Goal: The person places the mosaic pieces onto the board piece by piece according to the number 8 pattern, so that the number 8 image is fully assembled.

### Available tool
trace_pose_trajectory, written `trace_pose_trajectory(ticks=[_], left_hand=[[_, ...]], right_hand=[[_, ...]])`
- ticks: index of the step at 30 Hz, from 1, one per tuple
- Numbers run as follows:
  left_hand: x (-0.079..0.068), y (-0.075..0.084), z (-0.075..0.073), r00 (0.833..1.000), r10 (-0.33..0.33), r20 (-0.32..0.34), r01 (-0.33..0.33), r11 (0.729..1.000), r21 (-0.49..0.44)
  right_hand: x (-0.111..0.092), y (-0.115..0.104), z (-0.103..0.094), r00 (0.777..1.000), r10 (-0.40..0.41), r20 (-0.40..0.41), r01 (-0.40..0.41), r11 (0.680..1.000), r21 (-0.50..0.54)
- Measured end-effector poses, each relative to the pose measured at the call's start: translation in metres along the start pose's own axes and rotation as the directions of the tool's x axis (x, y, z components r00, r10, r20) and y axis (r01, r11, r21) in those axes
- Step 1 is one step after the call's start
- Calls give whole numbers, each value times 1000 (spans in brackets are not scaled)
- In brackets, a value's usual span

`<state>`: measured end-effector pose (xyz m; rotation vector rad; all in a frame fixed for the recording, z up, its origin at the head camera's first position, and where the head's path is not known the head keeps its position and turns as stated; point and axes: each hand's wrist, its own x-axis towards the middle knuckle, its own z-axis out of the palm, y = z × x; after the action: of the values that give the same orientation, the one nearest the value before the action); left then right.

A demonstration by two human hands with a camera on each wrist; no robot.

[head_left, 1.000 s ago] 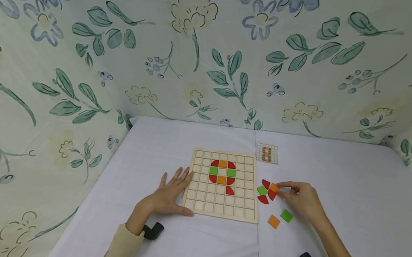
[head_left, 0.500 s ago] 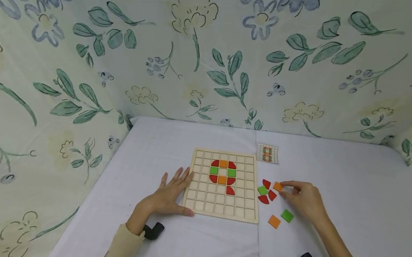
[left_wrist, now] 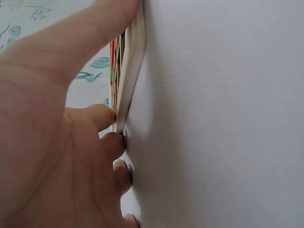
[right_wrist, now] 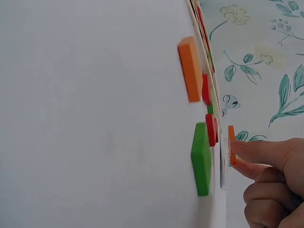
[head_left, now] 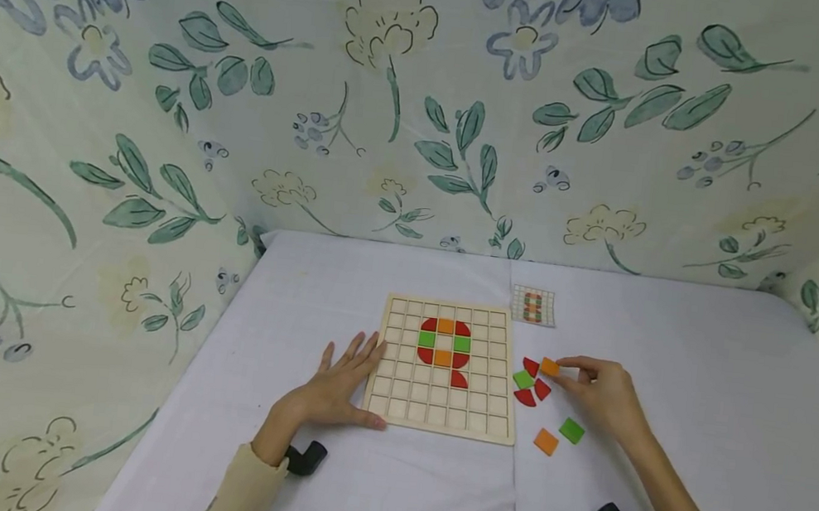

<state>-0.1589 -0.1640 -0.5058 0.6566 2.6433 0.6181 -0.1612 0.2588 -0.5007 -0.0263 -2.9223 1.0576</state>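
Note:
A square wooden grid board [head_left: 405,412] lies mid-table, with red quarter-round, orange and green tiles set in its upper middle cells. My left hand [head_left: 332,386] rests at the board's left side, fingers spread, the thumb [left_wrist: 102,23] along its near left corner. Between thumb and index finger my right hand [head_left: 607,399] pinches an orange square tile [right_wrist: 232,145], raised above the table in the right wrist view. Just left of that hand lie several red quarter-round tiles [head_left: 525,398] around a green tile [head_left: 523,380].
Nearer the front, a second orange tile [head_left: 545,442] and a green tile [head_left: 572,431] lie loose right of the board. A small card [head_left: 534,306] printed with a coloured grid pattern lies beyond its upper right corner. Floral cloth [head_left: 364,117] hangs behind the white table.
The right hand has picked the orange tile up off the cluster of loose tiles, shifting it slightly right, then a little back. The left hand stays at the board.

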Motion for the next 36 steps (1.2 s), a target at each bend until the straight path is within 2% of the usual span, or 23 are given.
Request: trace_pose_trajectory(ticks=[3,8,14,18,28,36], left_hand=[[0,0,0,1000,1,-1,-1,1000,0],[0,1,0,1000,-2,-3,2,1000,6],[0,2,-1,1000,-9,-4,9,1000,11],[0,2,-1,1000,-11,-6,11,1000,11],[0,1,0,1000,-12,-7,12,1000,5],[2,0,1,1000,-18,-1,18,1000,14]], right_hand=[[0,-12,2,1000,0,28,-1,999,32],[-1,-33,9,996,-56,76,50,996,80],[0,-54,25,984,-119,133,102,987,127],[2,-66,36,979,-126,161,103,984,143],[7,-84,60,961,-154,228,109,974,199],[9,-93,73,955,-157,251,104,972,211]])
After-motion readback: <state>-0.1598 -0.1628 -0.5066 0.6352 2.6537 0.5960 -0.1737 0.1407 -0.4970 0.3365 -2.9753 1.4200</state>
